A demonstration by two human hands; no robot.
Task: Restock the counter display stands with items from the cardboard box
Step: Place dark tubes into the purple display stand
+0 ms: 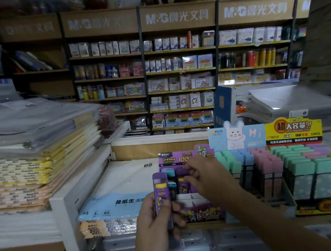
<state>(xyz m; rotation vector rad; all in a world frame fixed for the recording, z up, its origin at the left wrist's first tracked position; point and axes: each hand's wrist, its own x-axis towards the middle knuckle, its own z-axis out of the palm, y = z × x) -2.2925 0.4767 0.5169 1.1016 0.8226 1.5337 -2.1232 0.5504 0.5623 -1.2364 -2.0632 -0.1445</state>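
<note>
The biggest hazard I see is the pastel stand (235, 136) with the rabbit card, which sits tight against the right side of the purple stand (204, 214). The right forearm crosses just in front of it. I judge that a careless pull back could rake its upright rows over. The yellow stand (293, 129), further right of the purple stand, looks out of reach and less at risk.

Left of the purple stand lies a B5 paper pack (125, 181). A dropped piece could skid across it, or fall into the clutter in front of and below the purple stand.

The purple stand looks like light card, filled at the back with bare white cells nearer the front. A hard push could shove it backward or buckle a divider.

My right hand (209, 174) is over the stand's back rows, fingers bent down onto the purple pieces there. It is blurred, so I cannot tell whether it pinches one. A piece seated crooked could tip its neighbours.

My left hand (153, 220), just front-left of the stand, is clamped round an upright purple case (162, 199), thumb on its face. The case looks like smooth plastic, so I judge it could slip out during the hand-over.
</note>
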